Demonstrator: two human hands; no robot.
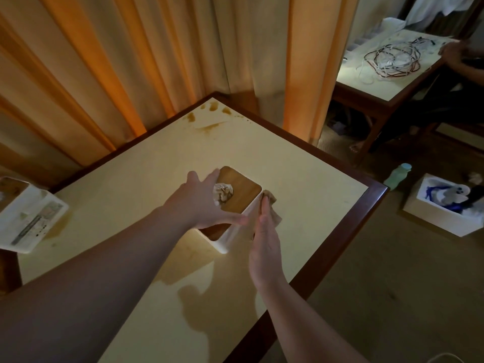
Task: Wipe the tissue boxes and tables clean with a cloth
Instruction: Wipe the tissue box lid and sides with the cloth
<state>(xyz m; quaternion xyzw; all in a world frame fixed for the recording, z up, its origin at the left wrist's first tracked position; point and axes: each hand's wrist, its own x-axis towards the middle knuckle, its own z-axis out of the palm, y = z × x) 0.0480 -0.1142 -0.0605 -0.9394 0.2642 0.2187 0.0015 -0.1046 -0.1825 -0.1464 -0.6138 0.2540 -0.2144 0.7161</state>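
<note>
While left hand (207, 203) spread steadies tissue box (235, 226) holding crumpled tissue (223, 192), right hand (264, 239) flat-presses cloth (273, 208).

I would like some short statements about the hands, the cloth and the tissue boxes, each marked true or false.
1. The left hand rests on top of the tissue box. True.
2. The right hand presses the cloth on the lid. False: it presses it against the box's right side.
3. Brown stains mark the table's far corner. True.
4. A second tissue box stands on the floor. False: it lies at the table's left edge.
5. The box's lid is white. False: wood-coloured.
</note>
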